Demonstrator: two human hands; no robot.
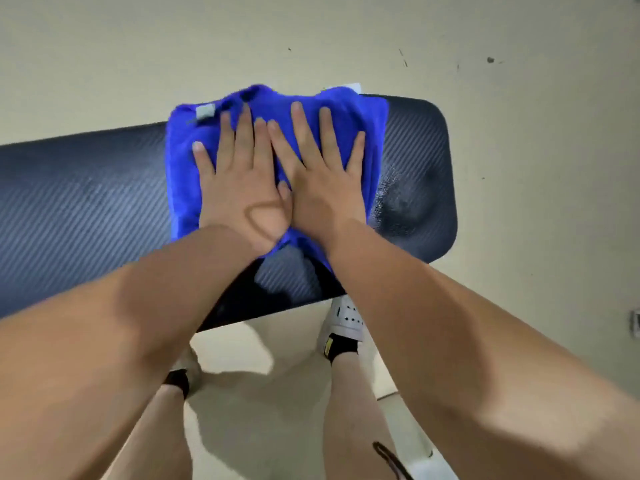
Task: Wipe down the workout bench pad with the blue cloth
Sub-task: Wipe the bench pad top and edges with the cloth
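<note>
The black textured bench pad [79, 206] runs from the left edge to a rounded end at the right. A blue cloth [180, 161] lies spread across its width near that right end, with a small white tag at its far left corner. My left hand [239, 188] and my right hand [322, 181] press flat on the cloth side by side, fingers spread and pointing away from me, thumbs touching. Neither hand grips the cloth. The part of the pad right of the cloth [412, 188] looks damp and shiny.
Beige floor [519, 168] surrounds the bench, with a few dark specks at the far right. My legs and white shoes [346, 317] stand just in front of the pad's near edge. A small white object peeks out behind the cloth's far edge.
</note>
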